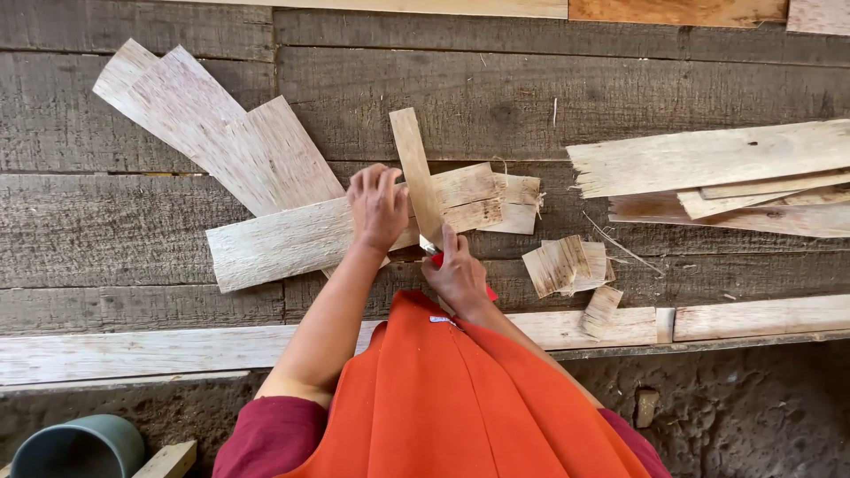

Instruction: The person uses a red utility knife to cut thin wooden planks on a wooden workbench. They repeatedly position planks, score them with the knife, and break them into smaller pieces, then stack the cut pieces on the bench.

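Narrow wood strip (416, 173) near worktop (133, 230) front edge, mid-length. Left hand (378, 206) closed around strip's lower part; right hand (456, 274) gripping red-handled tool (487, 292). Looks thin, light, stiff, splintery; best gripped low, near cut.

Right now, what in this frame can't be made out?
Head view only:
- Red-handled tool: mostly covered by the right hand; its kind is unclear.
- Narrow wood strip: lower end hidden behind both hands; left hand presses beside it.
- Grey-green bucket: cut by the bottom edge.
- Stacked boards: run off the right edge.
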